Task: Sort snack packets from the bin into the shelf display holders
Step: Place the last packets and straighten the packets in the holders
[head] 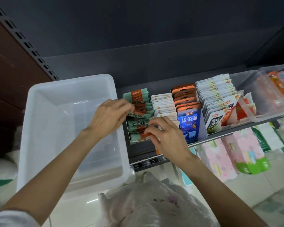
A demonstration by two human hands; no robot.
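A clear plastic bin (39, 99) stands at the left end of the shelf, and I see no packets in it. To its right a display holder (131, 142) holds a row of green-and-orange snack packets (138, 102). My left hand (108, 115) reaches over the bin's right rim, its curled fingers on the packets in the middle of that row. Over the front of the row my right hand (167, 136) pinches a green-and-orange packet (142, 135) at its orange end.
More holders follow to the right: white packets (164, 104), blue-and-orange packets (188, 122), white seaweed packets (211, 99), then clear boxes (269, 94). Pink and green packs (233, 154) hang below the shelf edge. A white plastic bag (151, 202) sits below, near me.
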